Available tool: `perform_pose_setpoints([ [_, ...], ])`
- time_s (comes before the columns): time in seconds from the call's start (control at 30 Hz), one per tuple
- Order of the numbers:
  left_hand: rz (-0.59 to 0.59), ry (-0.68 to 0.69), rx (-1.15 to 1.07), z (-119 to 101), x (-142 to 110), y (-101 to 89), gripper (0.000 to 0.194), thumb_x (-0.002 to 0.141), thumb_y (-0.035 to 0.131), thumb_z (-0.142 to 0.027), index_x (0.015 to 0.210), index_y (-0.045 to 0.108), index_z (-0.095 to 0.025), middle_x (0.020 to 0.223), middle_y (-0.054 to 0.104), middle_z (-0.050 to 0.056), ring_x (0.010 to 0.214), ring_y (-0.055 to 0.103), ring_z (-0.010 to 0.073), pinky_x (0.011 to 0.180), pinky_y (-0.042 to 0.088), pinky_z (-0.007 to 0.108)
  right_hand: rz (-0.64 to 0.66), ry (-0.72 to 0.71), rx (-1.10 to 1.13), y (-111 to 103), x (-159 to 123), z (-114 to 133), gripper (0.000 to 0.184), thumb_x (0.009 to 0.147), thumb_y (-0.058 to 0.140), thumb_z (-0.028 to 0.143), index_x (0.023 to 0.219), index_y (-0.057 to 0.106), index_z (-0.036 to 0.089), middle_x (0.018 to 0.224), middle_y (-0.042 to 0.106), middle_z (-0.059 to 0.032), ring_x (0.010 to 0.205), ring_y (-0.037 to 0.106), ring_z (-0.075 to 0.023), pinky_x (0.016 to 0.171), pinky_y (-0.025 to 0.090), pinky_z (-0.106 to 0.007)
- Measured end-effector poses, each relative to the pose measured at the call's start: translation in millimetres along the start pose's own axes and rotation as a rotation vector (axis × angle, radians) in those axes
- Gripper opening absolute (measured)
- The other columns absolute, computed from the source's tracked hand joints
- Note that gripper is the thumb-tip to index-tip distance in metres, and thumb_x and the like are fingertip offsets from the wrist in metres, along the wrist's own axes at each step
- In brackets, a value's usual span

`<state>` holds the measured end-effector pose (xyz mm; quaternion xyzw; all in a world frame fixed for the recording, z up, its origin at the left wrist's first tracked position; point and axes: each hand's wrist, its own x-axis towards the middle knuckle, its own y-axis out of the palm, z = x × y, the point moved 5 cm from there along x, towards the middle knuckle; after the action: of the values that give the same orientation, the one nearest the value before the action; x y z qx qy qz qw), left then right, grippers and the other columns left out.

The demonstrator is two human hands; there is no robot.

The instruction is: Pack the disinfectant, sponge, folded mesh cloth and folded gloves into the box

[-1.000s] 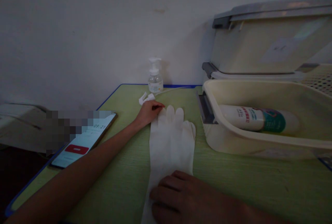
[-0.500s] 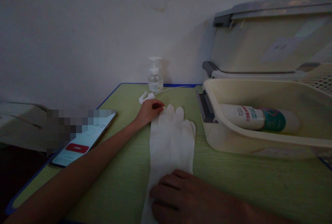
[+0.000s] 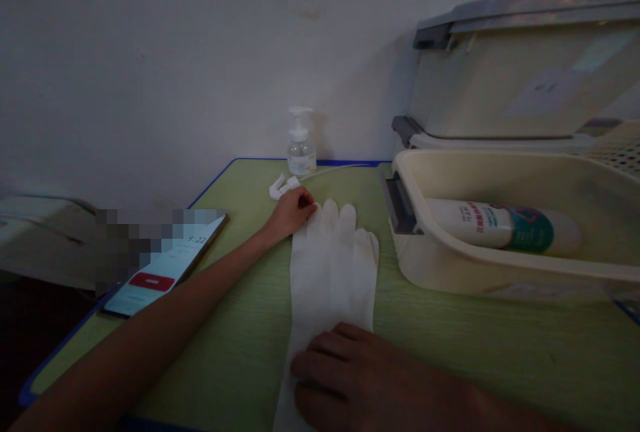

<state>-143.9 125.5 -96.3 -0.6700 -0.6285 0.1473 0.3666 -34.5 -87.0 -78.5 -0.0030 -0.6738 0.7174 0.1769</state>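
Observation:
A white glove (image 3: pixel 333 272) lies flat on the green table, its fingers toward the wall and its cuff toward me. My left hand (image 3: pixel 291 211) is closed in a pinch at the tip of the glove's leftmost finger. Across the lower part of the glove rests my right hand (image 3: pixel 350 375), fingers laid over the material and slightly bent; its thumb is hidden. Just beyond my left hand is a white pump head (image 3: pixel 284 187) with a thin tube running to the right.
A clear pump bottle (image 3: pixel 301 149) stands by the wall. On the right, a cream basket (image 3: pixel 415 265) holds a white and teal bottle (image 3: pixel 493 225), with a lidded storage box (image 3: pixel 490 92) behind. A lit phone (image 3: pixel 165 272) lies left on the green table (image 3: pixel 235 325).
Both hands keep nearly the same places on the glove. The view has shifted very slightly, and the phone's timer has advanced.

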Motion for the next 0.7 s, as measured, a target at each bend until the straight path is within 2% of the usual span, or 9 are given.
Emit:
perform_pose_setpoints([
  [0.3,-0.063,0.041,0.05,-1.4,-3.1,-2.8,0.016,0.073,0.054,-0.009,0.073,0.042,-0.02,0.069,0.049,-0.004,0.066,0.048,0.0133,0.062,0.038,0.026,-0.008,-0.001,0.022,1.3,-0.3,0.0,0.011,0.092,0.052,0.026,0.087,0.056,0.016,0.092,0.057,0.001,0.081,0.046,-0.0139,0.069,0.036,-0.028],
  [0.7,-0.015,0.089,0.105,-3.5,-2.3,-2.8,0.008,0.072,0.054,-0.009,0.068,0.057,-0.016,0.071,0.058,0.003,0.072,0.054,0.0174,0.071,0.044,0.031,-0.005,-0.001,0.0,-1.1,0.3,-0.3,0.01,0.092,0.051,0.024,0.087,0.054,0.017,0.093,0.056,0.0015,0.08,0.046,-0.014,0.069,0.035,-0.029],
])
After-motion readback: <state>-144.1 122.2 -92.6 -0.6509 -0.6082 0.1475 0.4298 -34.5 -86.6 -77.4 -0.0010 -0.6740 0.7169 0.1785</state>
